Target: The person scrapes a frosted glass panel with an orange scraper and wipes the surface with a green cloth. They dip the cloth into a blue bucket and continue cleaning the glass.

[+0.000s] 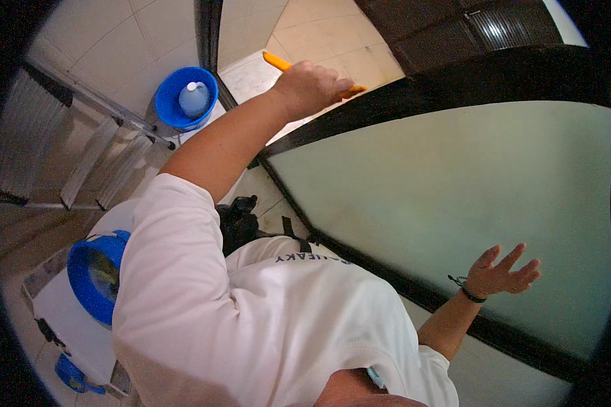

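My left hand (313,87), raised at the upper middle, is closed around a yellow-orange tool handle (275,61). The handle sticks out on both sides of the fist, beside the dark door frame (336,119); whether it touches the frame I cannot tell. My right hand (504,272) holds nothing, its fingers spread in front of a large frosted glass panel (453,188). Contact with the glass cannot be made out. Dark bands circle the right wrist.
At the upper left a blue bucket (163,104) holds a translucent jug (194,99) with a white cap. Another blue bucket (79,285), with something yellowish inside, stands at the left on a white surface (56,310). A blue dipper (71,374) is lower down. A rack (86,157) lines the left side.
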Action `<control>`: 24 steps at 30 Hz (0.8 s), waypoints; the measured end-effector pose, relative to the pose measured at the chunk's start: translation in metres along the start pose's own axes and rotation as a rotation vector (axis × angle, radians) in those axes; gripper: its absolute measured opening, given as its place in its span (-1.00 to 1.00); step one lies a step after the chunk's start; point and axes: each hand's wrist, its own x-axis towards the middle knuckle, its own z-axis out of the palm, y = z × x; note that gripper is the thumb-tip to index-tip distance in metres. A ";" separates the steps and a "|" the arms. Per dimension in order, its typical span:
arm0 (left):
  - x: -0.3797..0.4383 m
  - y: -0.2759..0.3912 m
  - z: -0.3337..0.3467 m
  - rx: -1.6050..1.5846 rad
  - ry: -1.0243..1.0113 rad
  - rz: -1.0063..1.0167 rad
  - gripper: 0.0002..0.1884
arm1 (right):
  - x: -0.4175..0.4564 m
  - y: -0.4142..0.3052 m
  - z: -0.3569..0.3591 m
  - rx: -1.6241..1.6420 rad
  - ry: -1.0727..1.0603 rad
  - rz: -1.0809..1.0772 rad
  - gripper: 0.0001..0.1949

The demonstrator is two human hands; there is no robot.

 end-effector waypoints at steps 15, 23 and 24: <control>-0.021 0.014 -0.035 0.001 0.000 0.051 -0.71 | 0.001 -0.004 -0.005 -0.009 0.023 -0.001 -0.55; -0.022 0.013 -0.030 0.029 -0.004 0.080 -0.74 | 0.006 -0.010 -0.009 -0.003 0.035 0.004 -0.57; -0.020 0.012 -0.031 0.046 0.006 0.100 -0.75 | 0.007 -0.009 -0.008 -0.005 0.037 0.005 -0.57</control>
